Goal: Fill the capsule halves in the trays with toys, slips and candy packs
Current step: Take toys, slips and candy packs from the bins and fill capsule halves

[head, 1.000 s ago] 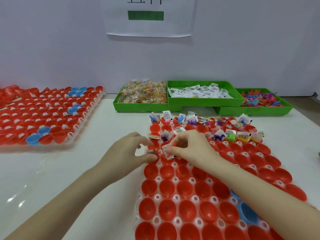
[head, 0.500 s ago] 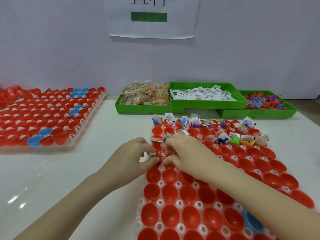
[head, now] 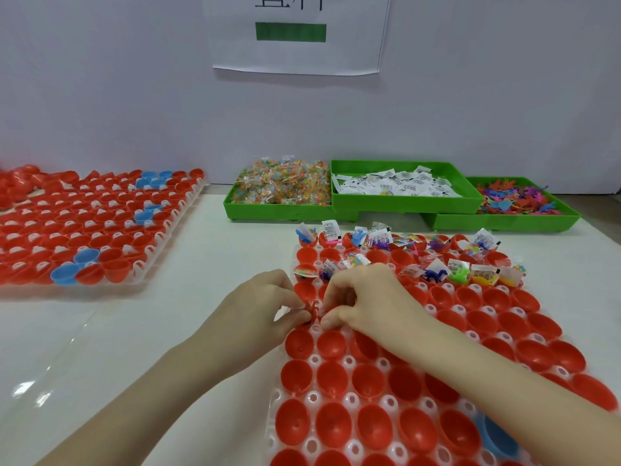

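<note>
A white tray (head: pixel 314 359) of red capsule halves lies in front of me. The far two rows hold toys, slips and candy packs, such as a blue toy (head: pixel 434 274). My left hand (head: pixel 260 306) and my right hand (head: pixel 364 299) meet over the tray's left side, at the third row. Both pinch a small red toy (head: pixel 313 309) with a bit of clear wrapper between their fingertips. What else my right hand's curled fingers hold is hidden.
Three green bins stand at the back: candy packs (head: pixel 282 186), paper slips (head: pixel 396 185), colourful toys (head: pixel 517 200). A second tray (head: pixel 158 250) of red and blue capsule halves lies at the left. A blue half (head: pixel 497 438) sits in the near tray's front right.
Both hands have drawn a little toward me and closed together over the third row. A white slip seen in my right hand earlier is out of sight; a red toy shows between the fingertips.
</note>
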Available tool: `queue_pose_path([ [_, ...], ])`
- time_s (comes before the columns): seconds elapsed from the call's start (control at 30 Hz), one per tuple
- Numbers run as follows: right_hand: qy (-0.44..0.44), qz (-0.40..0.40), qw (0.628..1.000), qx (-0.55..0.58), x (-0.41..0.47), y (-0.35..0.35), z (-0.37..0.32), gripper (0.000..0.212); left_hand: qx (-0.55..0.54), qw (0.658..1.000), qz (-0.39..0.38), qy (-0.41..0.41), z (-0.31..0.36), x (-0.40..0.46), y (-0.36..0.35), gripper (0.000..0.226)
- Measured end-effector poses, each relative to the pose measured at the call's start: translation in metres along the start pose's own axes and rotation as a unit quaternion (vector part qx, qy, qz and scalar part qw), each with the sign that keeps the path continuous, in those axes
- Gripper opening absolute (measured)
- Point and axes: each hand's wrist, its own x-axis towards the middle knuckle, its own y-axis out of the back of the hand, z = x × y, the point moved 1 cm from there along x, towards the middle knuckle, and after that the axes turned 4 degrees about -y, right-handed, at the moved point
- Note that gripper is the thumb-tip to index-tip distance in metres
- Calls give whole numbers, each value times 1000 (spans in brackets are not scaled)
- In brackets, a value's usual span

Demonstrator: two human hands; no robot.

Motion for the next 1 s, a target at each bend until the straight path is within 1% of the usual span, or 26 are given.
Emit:
queue_pose_path([
  [0.07,-7,-17,1000,-14,2,0,-2,25,26,1000,-7,-13,1,0,1,19],
  [0.13,-19,-33,999,-15,5,0,-4,15,40,999,-15,-13,2,1,0,21],
  [0.2,-22,-42,999,-25,7,-1,-6,13,45,999,-22,-3,4,3,0,21],
  [0.33,8,-41,997,-63,4,-2,-6,15,46,998,-36,4,5,1,2,22],
  [0.43,37,-47,996,-72,-1,2,-3,15,53,998,-13,-4,3,-2,4,22],
  [0.5,41,-15,996,-83,-6,6,-1,25,47,999,15,0,2,-3,5,24],
  [0.57,42,13,995,-93,-11,9,-1,32,43,998,36,4,-1,-4,4,32],
  [0.63,40,16,995,-95,-14,11,-1,37,38,998,49,-2,-2,-5,5,40],
  [0.73,40,19,995,-90,-20,29,-2,36,18,999,46,-17,-4,-5,12,59],
  [0.77,36,27,996,-79,-20,41,-1,33,7,999,45,-19,-6,-4,15,64],
  [0.8,29,46,997,-61,-19,56,2,29,-12,998,53,-16,-8,-3,18,61],
  [0.87,7,113,993,-32,-13,91,16,16,-62,994,89,-1,-14,2,25,46],
  [0.93,-20,188,982,-26,2,127,43,7,-113,983,146,25,-22,13,30,39],
  [1.0,-72,246,966,-36,20,157,84,10,-155,968,188,67,-34,32,34,22],
])
